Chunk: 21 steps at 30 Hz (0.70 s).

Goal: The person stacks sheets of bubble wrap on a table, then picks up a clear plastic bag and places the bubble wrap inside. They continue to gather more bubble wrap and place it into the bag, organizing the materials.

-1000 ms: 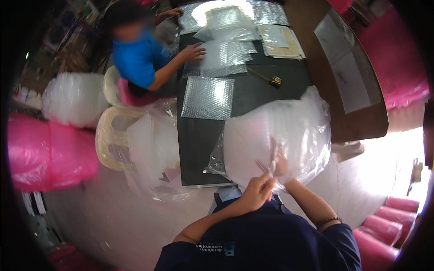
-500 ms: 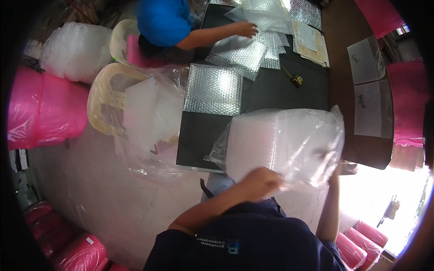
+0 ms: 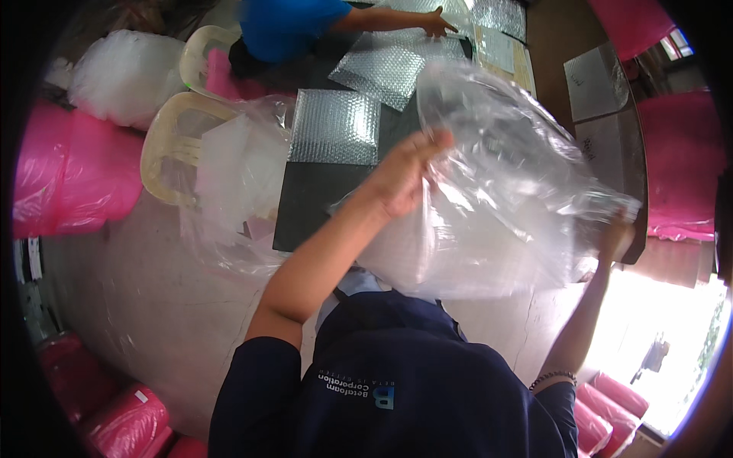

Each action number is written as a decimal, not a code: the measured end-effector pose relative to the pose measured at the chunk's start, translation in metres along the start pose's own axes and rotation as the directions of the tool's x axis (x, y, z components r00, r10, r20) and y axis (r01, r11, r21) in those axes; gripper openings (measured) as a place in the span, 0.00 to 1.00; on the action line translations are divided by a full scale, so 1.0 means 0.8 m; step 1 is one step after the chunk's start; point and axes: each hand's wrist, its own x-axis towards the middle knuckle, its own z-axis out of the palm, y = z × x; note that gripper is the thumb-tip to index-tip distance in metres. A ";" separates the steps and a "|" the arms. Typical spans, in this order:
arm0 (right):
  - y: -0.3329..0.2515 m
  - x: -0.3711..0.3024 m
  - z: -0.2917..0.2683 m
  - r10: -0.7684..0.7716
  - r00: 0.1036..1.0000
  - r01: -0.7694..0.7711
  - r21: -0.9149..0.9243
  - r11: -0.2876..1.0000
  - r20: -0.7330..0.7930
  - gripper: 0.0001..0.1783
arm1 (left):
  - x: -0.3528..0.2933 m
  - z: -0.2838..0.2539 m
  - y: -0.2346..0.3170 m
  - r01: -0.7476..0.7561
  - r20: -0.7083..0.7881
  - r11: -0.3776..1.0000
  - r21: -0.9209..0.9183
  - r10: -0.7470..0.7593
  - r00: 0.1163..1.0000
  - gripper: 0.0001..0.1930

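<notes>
The big clear bag (image 3: 496,198) is blocking the table's near end; bare dark table (image 3: 313,202) is lying open leftward.

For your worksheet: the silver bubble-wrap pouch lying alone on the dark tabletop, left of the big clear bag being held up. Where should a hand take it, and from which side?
Grip the silver bubble-wrap pouch at its near edge, probably coming from the person's side. It lies flat on the dark tabletop, and bare table shows in front of that edge, so fingers could likely slide under. The clear plastic bag crowds its right side.
</notes>
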 end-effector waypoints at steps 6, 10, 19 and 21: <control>-0.044 0.013 -0.147 0.086 0.996 -0.085 0.131 0.988 -0.005 0.18 | -0.017 0.059 0.006 -0.158 0.025 0.939 0.305 0.158 0.987 0.22; -0.045 -0.117 0.049 -0.038 0.888 0.195 -0.301 0.933 0.458 0.17 | 0.024 -0.041 -0.166 0.085 -0.313 0.845 0.528 0.101 0.944 0.24; -0.041 0.072 -0.150 0.032 0.984 -0.156 0.762 0.628 0.175 0.28 | 0.030 0.102 -0.100 -0.127 -0.306 0.986 0.111 0.156 0.939 0.06; -0.035 0.060 -0.127 -0.045 0.939 0.002 0.126 0.992 0.340 0.25 | 0.045 0.065 -0.153 0.005 -0.464 0.952 0.305 0.144 0.874 0.06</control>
